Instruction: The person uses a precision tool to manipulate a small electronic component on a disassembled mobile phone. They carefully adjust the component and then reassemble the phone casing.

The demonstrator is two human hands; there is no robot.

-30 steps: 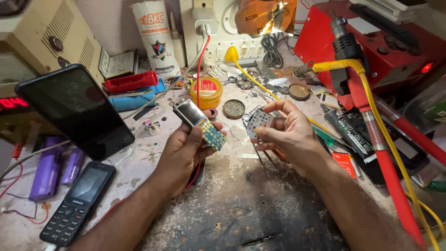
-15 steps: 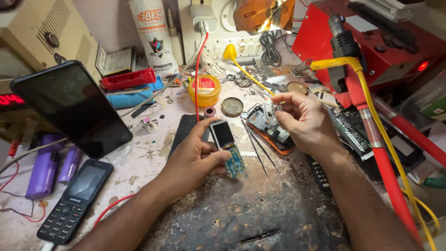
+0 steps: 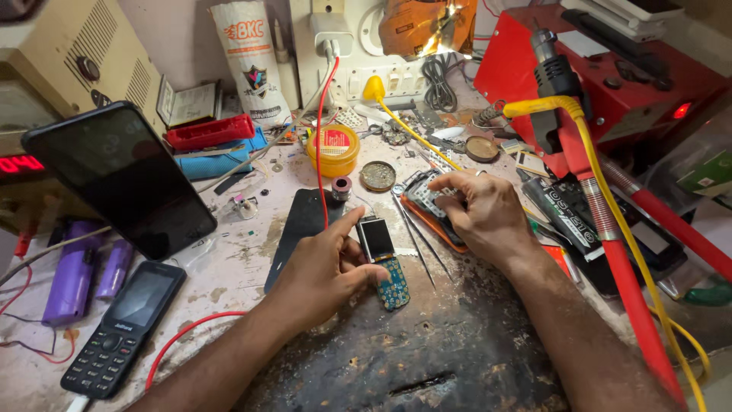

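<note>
Fingers of left hand (image 3: 324, 271) pinched on small circuit board (image 3: 385, 263), with little screen on top and blue part below, lying on scorched work mat (image 3: 427, 358). Fingers of right hand (image 3: 484, 214) curled and pressed down on opened phone shell (image 3: 427, 202) with orange rim, just beside tweezers (image 3: 415, 236). Further left: black strip (image 3: 301, 225), red wire (image 3: 320, 122), yellow tin (image 3: 333, 149), keypad phone (image 3: 122, 328), propped dark tablet (image 3: 122, 179), purple batteries (image 3: 72, 278).
</note>
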